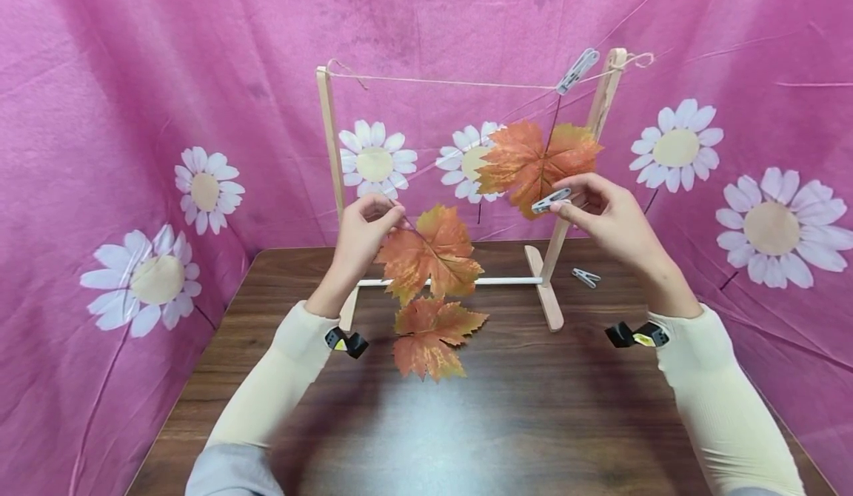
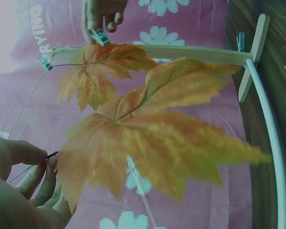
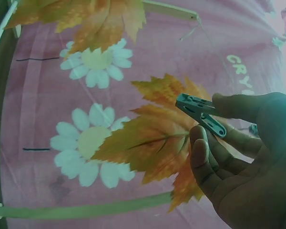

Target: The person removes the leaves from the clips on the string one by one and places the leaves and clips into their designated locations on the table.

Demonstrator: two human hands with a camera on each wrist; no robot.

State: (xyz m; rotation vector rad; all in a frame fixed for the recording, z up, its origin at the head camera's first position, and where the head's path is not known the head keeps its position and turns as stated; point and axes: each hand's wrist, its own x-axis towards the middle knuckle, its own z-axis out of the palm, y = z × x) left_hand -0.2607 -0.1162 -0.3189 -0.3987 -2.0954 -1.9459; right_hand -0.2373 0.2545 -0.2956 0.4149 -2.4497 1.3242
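Between thumb and fingertips, my left hand (image 1: pixel 360 240) pinches the dark stem of an orange artificial maple leaf (image 1: pixel 436 255), raised in front of the wooden stand. My right hand (image 1: pixel 616 218) holds a grey clothespin (image 1: pixel 552 200) between thumb and fingers; its jaws look closed in the right wrist view. Just behind that clothespin, a second leaf (image 1: pixel 523 159) hangs by its stem from another clothespin (image 1: pixel 578 71) clipped on the string (image 1: pixel 433 81), near the right post. A third leaf (image 1: pixel 433 344) lies on the table below the held one.
The stand has two wooden posts (image 1: pixel 329 122), feet (image 1: pixel 545 292) and a white lower bar (image 1: pixel 509 281). A loose clothespin (image 1: pixel 586 278) lies on the dark wooden table (image 1: pixel 533 414), right of the stand. Pink cloth (image 1: pixel 426 15) with daisies surrounds the back and sides.
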